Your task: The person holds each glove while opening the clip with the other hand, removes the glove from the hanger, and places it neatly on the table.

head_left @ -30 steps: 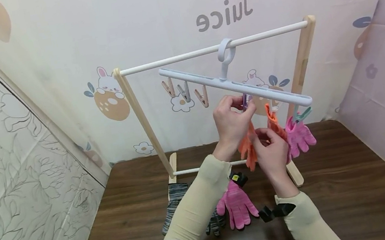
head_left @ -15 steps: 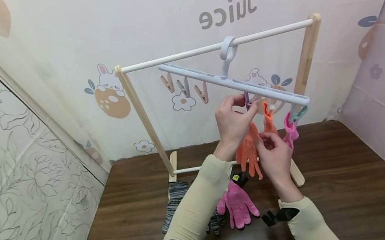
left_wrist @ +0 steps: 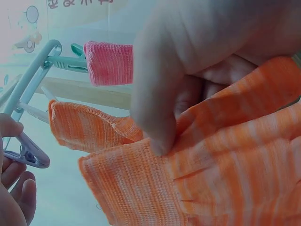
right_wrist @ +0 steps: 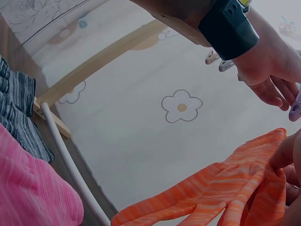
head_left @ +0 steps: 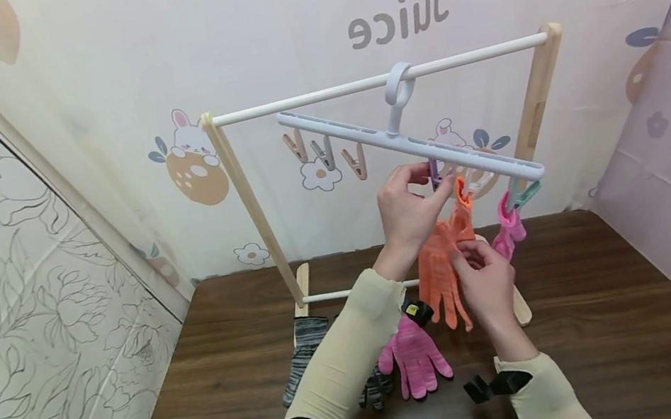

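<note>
While the left hand (head_left: 409, 217) pinches a purple clip (head_left: 434, 174) at twelve o'clock, the right hand (head_left: 486, 281) pinches the orange glove (head_left: 437, 274) below; a pink glove (head_left: 414, 359) lies on the worktop (head_left: 614, 313).

An orange striped knit glove (head_left: 441, 273) hangs with its fingers pointing down and its cuff raised toward a purple clip (head_left: 434, 173) on the pale hanger bar (head_left: 364, 135). Just beside it, a second orange glove (head_left: 463, 209) hangs already clipped by its cuff.
</note>
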`<action>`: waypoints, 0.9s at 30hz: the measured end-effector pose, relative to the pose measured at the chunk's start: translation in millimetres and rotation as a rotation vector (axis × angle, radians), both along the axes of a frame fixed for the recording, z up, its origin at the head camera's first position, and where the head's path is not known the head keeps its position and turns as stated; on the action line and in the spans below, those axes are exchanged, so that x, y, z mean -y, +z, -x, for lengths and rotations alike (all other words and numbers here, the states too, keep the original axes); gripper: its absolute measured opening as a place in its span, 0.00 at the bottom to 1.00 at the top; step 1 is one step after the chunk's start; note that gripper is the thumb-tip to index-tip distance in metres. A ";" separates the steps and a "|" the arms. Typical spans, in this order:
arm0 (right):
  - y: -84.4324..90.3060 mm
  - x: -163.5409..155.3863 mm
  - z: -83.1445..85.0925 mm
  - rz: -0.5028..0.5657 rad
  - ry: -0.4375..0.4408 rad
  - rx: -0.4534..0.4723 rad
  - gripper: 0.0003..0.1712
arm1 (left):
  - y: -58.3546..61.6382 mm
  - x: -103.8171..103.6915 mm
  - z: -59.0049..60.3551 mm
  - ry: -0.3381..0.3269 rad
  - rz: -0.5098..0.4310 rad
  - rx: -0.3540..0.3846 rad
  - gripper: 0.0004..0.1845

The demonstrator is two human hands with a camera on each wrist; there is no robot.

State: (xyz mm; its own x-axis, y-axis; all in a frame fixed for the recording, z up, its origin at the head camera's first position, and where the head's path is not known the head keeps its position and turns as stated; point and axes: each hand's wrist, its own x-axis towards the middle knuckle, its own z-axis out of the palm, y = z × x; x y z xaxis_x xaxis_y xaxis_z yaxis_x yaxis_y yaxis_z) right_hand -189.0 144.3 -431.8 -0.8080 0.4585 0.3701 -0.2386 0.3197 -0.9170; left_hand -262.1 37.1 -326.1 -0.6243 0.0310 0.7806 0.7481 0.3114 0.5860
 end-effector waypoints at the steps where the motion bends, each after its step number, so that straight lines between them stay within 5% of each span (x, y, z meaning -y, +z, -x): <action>1: -0.4 -0.7 -0.3 0.006 -0.001 0.011 0.11 | -0.1 -0.3 0.1 -0.004 -0.002 -0.002 0.13; 27: -10.6 -14.7 -13.9 0.190 0.165 0.219 0.15 | 2.6 -0.8 -5.5 0.004 -0.007 0.004 0.14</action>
State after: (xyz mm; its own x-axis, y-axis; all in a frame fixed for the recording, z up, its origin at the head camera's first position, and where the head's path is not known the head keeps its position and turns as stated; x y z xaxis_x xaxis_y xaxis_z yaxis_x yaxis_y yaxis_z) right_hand -175.1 159.0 -442.4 -0.9279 0.3591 0.1000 -0.0636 0.1117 -0.9917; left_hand -256.6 37.9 -323.5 -0.6276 0.0229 0.7782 0.7443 0.3107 0.5912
